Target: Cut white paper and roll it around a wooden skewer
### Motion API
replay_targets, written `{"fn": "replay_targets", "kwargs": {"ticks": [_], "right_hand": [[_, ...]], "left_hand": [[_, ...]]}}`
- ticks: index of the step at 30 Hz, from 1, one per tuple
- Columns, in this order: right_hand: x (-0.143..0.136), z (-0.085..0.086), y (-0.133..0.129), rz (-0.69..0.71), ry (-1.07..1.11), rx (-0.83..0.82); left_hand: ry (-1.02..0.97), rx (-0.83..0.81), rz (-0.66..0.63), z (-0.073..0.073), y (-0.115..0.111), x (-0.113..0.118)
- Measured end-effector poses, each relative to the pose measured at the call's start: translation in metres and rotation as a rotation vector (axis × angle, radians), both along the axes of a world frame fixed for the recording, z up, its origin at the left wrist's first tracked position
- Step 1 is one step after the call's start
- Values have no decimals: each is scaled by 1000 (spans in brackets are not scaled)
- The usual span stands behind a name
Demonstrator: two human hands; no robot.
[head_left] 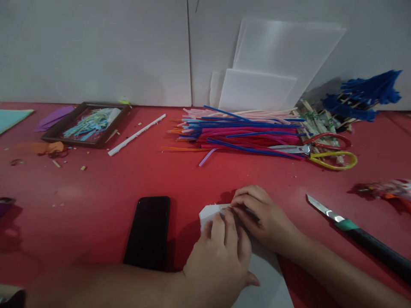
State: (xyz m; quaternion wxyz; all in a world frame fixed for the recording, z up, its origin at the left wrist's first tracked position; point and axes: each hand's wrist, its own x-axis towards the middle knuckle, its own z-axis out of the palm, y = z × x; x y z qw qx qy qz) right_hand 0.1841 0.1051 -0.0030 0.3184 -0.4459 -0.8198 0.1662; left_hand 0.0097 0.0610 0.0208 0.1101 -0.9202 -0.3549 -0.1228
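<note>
A white sheet of paper or thin board (pixel 265 280) with a cut corner lies in front of me on the red table. My left hand (pixel 220 256) rests on its far part, fingers bent and pressed down on it. Beside it, my right hand (pixel 261 216) grips the sheet's far edge with curled fingers, its fingertips close to those of the left. Just what the fingertips pinch is partly hidden. A black smartphone (pixel 149 231) lies left of my hands, and a knife (pixel 348 224) with a black and green handle lies to the right.
Scissors (pixel 290 149) lie by a pile of coloured pipe cleaners (pixel 244 130). White boards (pixel 257 90) lean on the wall. A brown frame (pixel 93 142) holds paper shreds; a white stick (pixel 138 134) lies near it. A blue yarn-like craft piece (pixel 369 92) stands at the back right.
</note>
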Motion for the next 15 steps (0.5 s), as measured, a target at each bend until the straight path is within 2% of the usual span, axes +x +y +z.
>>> {"fn": "replay_targets", "kwargs": {"ticks": [15], "right_hand": [[1, -3, 0, 2, -8, -1]], "left_hand": [[-6, 34, -20, 1, 2, 1]]}}
